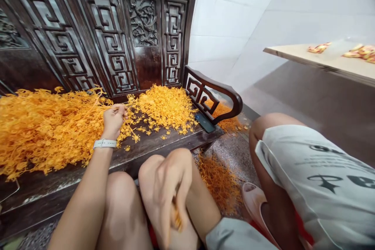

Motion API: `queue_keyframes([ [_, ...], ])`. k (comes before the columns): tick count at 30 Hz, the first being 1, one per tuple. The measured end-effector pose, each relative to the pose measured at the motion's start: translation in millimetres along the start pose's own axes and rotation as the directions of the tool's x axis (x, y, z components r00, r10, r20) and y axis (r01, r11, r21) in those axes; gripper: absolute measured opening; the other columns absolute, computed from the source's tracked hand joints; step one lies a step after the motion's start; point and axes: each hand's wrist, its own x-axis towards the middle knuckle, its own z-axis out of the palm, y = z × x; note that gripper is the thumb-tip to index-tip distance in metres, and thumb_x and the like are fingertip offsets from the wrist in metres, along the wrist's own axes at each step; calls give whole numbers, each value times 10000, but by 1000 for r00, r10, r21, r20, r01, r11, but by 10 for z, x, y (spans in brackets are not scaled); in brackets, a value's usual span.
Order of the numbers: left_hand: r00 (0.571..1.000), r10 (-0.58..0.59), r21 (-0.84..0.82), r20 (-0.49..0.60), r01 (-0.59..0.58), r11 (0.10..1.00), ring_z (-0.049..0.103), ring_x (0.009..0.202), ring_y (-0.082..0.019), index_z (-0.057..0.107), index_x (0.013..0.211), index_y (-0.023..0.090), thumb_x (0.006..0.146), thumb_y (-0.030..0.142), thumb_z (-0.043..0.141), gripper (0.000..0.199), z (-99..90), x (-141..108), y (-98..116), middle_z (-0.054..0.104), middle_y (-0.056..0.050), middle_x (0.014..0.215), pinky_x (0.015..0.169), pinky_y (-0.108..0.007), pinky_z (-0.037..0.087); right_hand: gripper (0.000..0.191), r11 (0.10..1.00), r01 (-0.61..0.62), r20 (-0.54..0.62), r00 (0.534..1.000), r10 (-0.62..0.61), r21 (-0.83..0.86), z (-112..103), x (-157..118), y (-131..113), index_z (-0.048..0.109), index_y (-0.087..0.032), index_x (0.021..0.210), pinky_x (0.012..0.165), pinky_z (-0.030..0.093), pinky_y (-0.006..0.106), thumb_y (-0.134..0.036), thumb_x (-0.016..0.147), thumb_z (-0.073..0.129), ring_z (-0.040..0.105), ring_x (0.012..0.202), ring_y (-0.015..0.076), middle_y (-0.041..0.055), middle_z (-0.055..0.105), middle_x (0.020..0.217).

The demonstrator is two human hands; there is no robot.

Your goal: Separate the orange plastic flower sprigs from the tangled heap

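The bench [150,66] bears a broad orange pile [52,129] on its left and a smaller heap [166,107] near its right end. The left hand [114,119], nearer both, pinches a thin stem [128,106] between them, seemingly lying along the bench. The right hand [168,179], well apart in front of the bench, curls round a blurred orange bit [176,216].

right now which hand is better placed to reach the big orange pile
The left hand, it seems: it is beside the big orange pile, while the right hand is by the knees, holding something orange.
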Motion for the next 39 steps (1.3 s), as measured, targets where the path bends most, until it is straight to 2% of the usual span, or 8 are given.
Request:
queue_keyframes([
  [4,997,25,0,74,-25,1000,534,466,-114,689,774,169,841,350,726,196,34,-22,31,591,3,582,431,-209,349,486,944,326,-538,803,-255,39,-553,167,11,724,-288,1103,648,583,249,-711,1011,503,672,712,133,26,803,1049],
  [11,967,46,45,250,-59,997,543,491,-131,679,770,183,782,560,819,403,48,-16,2,585,-5,580,441,-225,368,184,950,308,-989,113,-100,-61,-1163,147,430,597,-209,1058,500,486,206,-352,963,663,602,552,96,-14,710,825],
  [23,968,44,91,247,-68,994,516,481,-117,688,719,165,798,361,776,228,153,-13,-59,577,-2,561,477,-224,413,357,926,-9,-898,247,-364,-378,-1120,142,553,515,-234,1073,500,381,188,-410,903,774,487,504,85,-88,599,611],
  [27,1000,-2,52,18,1,999,480,473,-102,641,696,174,859,210,685,173,104,75,-122,552,16,568,477,-209,400,210,913,-154,-638,758,-137,-379,-649,164,237,542,-230,983,569,439,181,-339,978,722,571,591,85,-68,614,673],
  [29,997,-9,28,-70,11,1000,471,477,-99,626,692,177,878,177,655,189,18,120,-138,537,23,573,476,-204,395,107,922,-168,-43,986,163,-348,-368,182,6,604,-215,996,711,558,204,-280,1002,688,728,791,121,14,748,861],
  [32,997,-35,29,-63,36,999,476,472,-101,625,705,178,894,176,654,192,-97,138,-120,532,25,569,467,-205,377,152,923,86,566,810,154,-375,-179,199,-201,697,-213,964,820,593,144,-353,1019,674,787,899,120,49,798,931],
  [35,999,-43,63,-15,43,997,500,468,-108,652,744,175,911,229,676,177,-111,99,-76,550,17,572,454,-209,348,422,559,181,-13,946,-325,-809,-390,221,-129,713,-228,926,650,592,139,-587,1051,531,739,754,120,22,777,828],
  [39,988,1,103,155,-17,995,515,493,-121,664,750,178,884,362,753,243,-46,54,-49,561,7,579,482,-227,378,419,755,7,-657,488,-575,-655,-921,228,189,643,-237,1046,585,589,254,-480,1117,309,626,658,131,38,767,940],
])
